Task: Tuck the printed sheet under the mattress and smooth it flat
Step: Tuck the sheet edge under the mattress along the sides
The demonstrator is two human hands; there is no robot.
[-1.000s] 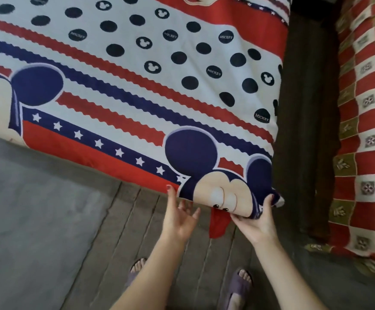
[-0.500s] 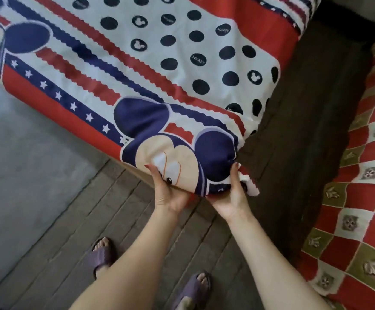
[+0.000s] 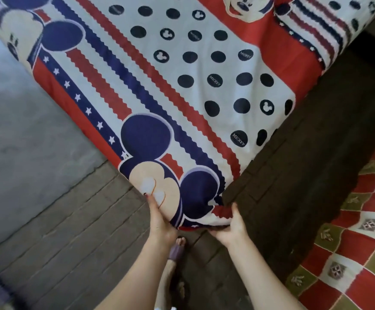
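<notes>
One printed sheet [image 3: 182, 90] covering one mattress, near corner gripped by two hands, left hand [image 3: 159, 220] cupping its left side, right hand [image 3: 231, 227] pinching the right underside, grip spread wider than before.

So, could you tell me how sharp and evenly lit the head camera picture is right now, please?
Head view: the printed sheet is soft but readable; the bottom-left corner is smeared by blur; wide-angle bending curves the floor planks; the gap right of the bed is in deep shadow; both hands, left hand and right hand, are evenly lit.
</notes>
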